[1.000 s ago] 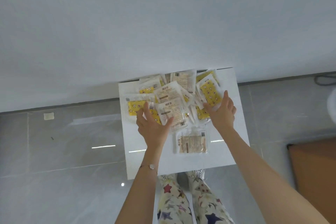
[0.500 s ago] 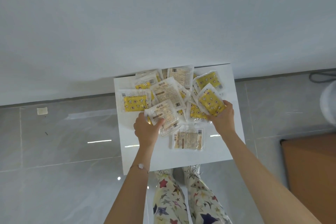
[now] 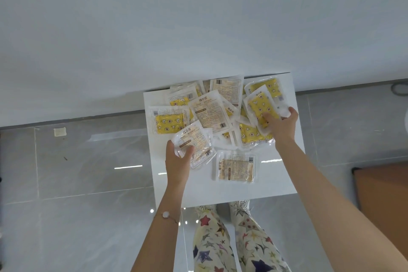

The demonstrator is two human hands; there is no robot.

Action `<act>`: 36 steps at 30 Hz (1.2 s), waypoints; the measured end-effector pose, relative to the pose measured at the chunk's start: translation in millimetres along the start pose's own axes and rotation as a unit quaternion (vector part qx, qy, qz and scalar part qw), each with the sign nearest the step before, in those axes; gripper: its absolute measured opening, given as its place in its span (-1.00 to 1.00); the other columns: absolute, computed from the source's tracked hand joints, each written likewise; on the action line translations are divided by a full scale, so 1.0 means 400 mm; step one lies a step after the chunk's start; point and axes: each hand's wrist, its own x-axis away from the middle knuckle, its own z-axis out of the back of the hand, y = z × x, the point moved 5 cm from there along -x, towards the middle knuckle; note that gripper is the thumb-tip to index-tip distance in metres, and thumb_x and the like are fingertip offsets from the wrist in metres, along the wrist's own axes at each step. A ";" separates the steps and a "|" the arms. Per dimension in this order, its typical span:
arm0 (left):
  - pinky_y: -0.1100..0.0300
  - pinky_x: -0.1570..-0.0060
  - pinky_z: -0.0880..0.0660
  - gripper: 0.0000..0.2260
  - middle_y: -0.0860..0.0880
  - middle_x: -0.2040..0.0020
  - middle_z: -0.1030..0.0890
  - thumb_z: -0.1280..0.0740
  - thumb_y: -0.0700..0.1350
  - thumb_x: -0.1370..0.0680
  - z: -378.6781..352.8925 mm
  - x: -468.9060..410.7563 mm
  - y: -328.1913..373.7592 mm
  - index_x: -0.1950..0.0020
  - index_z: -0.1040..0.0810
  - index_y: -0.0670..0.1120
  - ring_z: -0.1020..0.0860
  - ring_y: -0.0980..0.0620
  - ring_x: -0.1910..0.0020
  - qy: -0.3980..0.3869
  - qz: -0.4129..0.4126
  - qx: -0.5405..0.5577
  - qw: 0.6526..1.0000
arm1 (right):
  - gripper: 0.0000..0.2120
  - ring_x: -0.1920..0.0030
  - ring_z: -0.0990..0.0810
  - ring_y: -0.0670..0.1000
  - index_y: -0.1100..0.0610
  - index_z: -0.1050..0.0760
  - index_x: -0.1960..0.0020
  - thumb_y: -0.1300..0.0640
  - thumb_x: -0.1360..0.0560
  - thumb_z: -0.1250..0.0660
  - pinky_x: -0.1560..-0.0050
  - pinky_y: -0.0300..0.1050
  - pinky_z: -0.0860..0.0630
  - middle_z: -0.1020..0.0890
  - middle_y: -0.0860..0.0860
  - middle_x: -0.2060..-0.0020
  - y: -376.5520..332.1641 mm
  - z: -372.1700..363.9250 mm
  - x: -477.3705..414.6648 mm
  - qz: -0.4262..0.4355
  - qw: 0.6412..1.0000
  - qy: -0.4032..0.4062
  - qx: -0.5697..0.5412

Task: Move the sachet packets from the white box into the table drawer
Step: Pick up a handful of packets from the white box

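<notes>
Glossy white table (image 3: 225, 190), crinkled sachets (image 3: 209, 115)

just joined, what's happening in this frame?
A person stands over a white surface strewn with sachet packets. The left hand grips a white packet at the near edge of the pile; the right hand pinches a yellow packet. One packet lies apart, nearer the person.

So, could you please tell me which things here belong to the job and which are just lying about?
Job: sachets, left hand, right hand, white surface under them.
Lying about: pale scrap on floor, brown board, cable.
</notes>
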 end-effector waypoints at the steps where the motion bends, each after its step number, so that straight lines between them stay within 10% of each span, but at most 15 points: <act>1: 0.45 0.27 -0.52 -0.70 0.11 -0.03 -0.57 -0.41 -0.21 -0.52 0.000 0.000 -0.002 -0.18 -0.42 -0.02 -0.58 0.23 0.03 -0.002 0.001 0.006 1.000 | -0.13 -0.11 -0.52 0.10 0.00 -0.04 -0.53 0.09 -0.41 -0.50 -0.06 0.03 -0.50 -0.47 0.07 -0.21 -0.012 -0.002 -0.010 0.004 1.000 -0.008 0.010; 4: 0.41 0.23 -0.55 -0.68 0.09 -0.05 -0.58 -0.40 -0.21 -0.52 -0.002 -0.004 -0.004 -0.21 -0.41 -0.02 -0.59 0.22 0.02 -0.006 0.000 0.014 1.000 | 0.01 -0.20 -0.50 0.14 -0.03 0.06 -0.55 0.02 -0.35 -0.55 -0.11 0.13 -0.52 -0.40 0.06 -0.34 -0.055 0.003 -0.051 0.021 0.997 -0.045 0.064; 8: 0.35 0.18 -0.57 -0.67 0.02 -0.11 -0.58 -0.40 -0.21 -0.52 -0.005 -0.012 -0.006 -0.24 -0.41 -0.04 -0.59 0.16 -0.01 -0.007 0.000 0.020 1.000 | -0.05 0.23 -0.50 0.07 -0.05 -0.05 -0.51 -0.01 -0.31 -0.57 0.36 -0.10 -0.46 -0.45 0.14 -0.08 -0.092 0.012 -0.084 -0.002 0.988 -0.090 0.127; 13: 0.18 0.02 -0.58 -0.65 -0.02 -0.17 -0.58 -0.40 -0.19 -0.52 -0.008 -0.015 -0.012 -0.25 -0.40 -0.01 -0.58 0.05 -0.11 -0.007 0.004 0.022 1.000 | -0.18 -0.19 -0.51 0.16 -0.09 -0.09 -0.51 -0.03 -0.41 -0.49 -0.18 0.18 -0.51 -0.44 0.09 -0.30 -0.090 0.012 -0.073 0.047 0.983 -0.063 0.168; 25: 0.40 0.26 -0.55 -0.68 0.05 -0.09 -0.57 -0.41 -0.19 -0.52 -0.006 -0.006 -0.016 -0.20 -0.39 0.00 -0.58 0.16 -0.03 -0.003 0.016 0.030 0.999 | -0.56 -0.05 -0.52 0.05 0.10 -0.37 -0.24 0.27 -0.42 -0.43 0.25 -0.29 -0.40 -0.47 -0.07 0.04 -0.128 -0.030 -0.045 0.081 0.995 0.007 0.055; 29: 0.42 0.29 -0.52 -0.67 0.06 -0.07 -0.56 -0.41 -0.18 -0.52 -0.005 0.008 -0.018 -0.21 -0.39 -0.02 -0.57 0.19 0.02 0.002 0.025 0.022 0.999 | -0.38 -0.08 -0.51 0.06 0.04 -0.31 -0.38 0.29 -0.41 -0.47 -0.05 -0.07 -0.54 -0.44 0.06 -0.16 -0.115 -0.019 -0.038 -0.003 0.999 -0.034 -0.035; 36: 0.32 0.16 -0.53 -0.68 0.03 -0.08 -0.58 -0.42 -0.19 -0.51 0.019 0.066 -0.013 -0.22 -0.42 -0.05 -0.58 0.07 -0.06 0.025 0.060 0.061 0.996 | -0.69 -0.10 -0.62 0.18 0.20 -0.48 -0.16 0.31 -0.45 -0.42 -0.13 0.05 -0.57 -0.63 0.15 -0.04 -0.087 0.039 0.019 -0.054 0.990 -0.080 -0.103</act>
